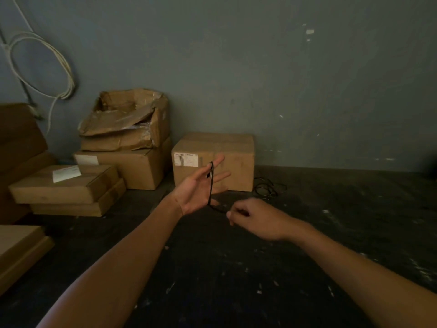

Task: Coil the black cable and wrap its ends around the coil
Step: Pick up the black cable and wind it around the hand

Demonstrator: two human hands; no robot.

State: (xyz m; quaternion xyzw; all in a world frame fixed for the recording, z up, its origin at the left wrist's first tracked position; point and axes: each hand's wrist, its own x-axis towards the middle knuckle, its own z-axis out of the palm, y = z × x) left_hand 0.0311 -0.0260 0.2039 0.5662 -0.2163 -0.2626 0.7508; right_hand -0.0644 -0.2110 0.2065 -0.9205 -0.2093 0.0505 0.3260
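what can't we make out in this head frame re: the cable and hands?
- Right hand: seen from the back, its own knuckles hide the fingertips; a grip on the black cable cannot be confirmed.
- Cable between the hands: black on dark floor, path lost.
- Loose cable heap beside the cardboard box: too small and dim to tell whether it is the same cable.
- Box label: unreadable.

Two bare forearms and hands, seen from above

No sleeve is worn on either arm: both forearms are uncovered right to the lower edge of the picture. The left hand [198, 189] and the right hand [250, 217] are ungloved, and no watch, band or ring can be made out on wrists or fingers in the dim light. The forearms are slim and smooth; finer details are lost to shadow and blur.
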